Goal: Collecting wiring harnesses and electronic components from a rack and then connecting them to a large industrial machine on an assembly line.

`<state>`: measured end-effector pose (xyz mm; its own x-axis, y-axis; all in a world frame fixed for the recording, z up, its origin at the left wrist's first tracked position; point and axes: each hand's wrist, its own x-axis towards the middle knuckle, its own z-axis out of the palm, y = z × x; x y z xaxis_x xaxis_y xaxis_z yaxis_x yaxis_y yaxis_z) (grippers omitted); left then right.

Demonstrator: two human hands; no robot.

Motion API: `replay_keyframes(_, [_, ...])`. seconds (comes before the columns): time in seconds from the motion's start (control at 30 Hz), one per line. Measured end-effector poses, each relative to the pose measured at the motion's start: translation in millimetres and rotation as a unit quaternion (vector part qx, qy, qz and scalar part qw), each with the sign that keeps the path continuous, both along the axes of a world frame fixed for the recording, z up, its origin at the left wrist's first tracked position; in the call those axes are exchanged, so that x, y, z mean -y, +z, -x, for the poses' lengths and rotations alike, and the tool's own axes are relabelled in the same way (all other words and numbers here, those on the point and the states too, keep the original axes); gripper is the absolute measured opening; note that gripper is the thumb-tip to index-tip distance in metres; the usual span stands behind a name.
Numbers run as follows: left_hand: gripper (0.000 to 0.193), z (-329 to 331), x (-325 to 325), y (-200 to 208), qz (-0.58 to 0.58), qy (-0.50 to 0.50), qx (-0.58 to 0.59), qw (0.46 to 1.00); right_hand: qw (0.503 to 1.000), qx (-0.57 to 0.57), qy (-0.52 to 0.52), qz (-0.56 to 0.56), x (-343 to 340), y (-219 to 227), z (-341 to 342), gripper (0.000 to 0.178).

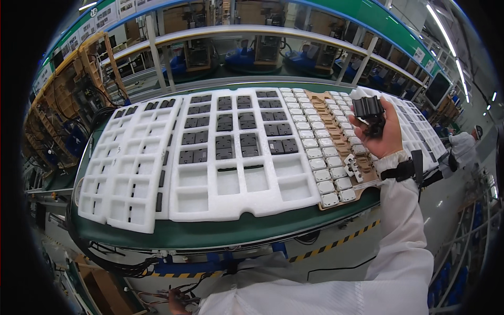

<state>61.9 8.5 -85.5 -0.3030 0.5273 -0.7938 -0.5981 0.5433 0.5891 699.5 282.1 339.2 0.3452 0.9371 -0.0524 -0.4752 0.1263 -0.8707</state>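
Obs., head view. R hand (387, 128) was raised, palm up, over the R part of the setup. Fingers (359, 129) curled in from the L side, thumb on the R; they held a black ribbed plastic-looking block (369, 107). A smaller dark piece (374, 127) sat just below it, in the palm; couldn't tell if the two were joined.

Key relation: block lay within the R fingers, above palm, long axis approx. L–R, slightly tilted. R hand was nearest by far; L hand (177, 303) was well apart, low near the bottom edge, beside a bundle of thin reddish-brown wires (157, 295). L hand partly cut off/blurred: can't tell if its fingers held anything.

In view, R hand overlapped the far-R end of a brown moulded tray (366, 184) w/ columns of white rounded rectangular pieces (314, 153). A loose irregular white part (353, 165) lay on the same tray, nearer the wearer than the hand. To its L: white foam compartment tray (226, 212), black squarish modules (224, 143) in its rear rows. All on a long green-topped table (199, 231). R wrist wore a black strap (401, 170) over the white sleeve (401, 220).
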Motion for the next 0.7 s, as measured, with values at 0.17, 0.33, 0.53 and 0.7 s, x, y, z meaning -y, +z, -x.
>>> replay_keyframes(0.17, [0.036,10,-4,-25,-0.049,-0.028,-0.015,0.998,0.999,-0.044,0.016,-0.025,-1,-19,-25,0.034])
replay_keyframes(0.33, [0.035,6,-4,-25,-0.072,-0.043,-0.045,0.995,0.994,0.094,0.053,0.018,20,-5,-23,0.031])
replay_keyframes(0.53, [0.041,16,-5,-41,-0.045,-0.02,-0.016,0.999,0.889,0.375,0.208,0.161,59,45,-4,0.051])
replay_keyframes(0.7, [0.047,5,-9,-32,-0.048,-0.018,-0.026,0.998,0.828,0.429,0.282,0.226,58,52,4,0.059])
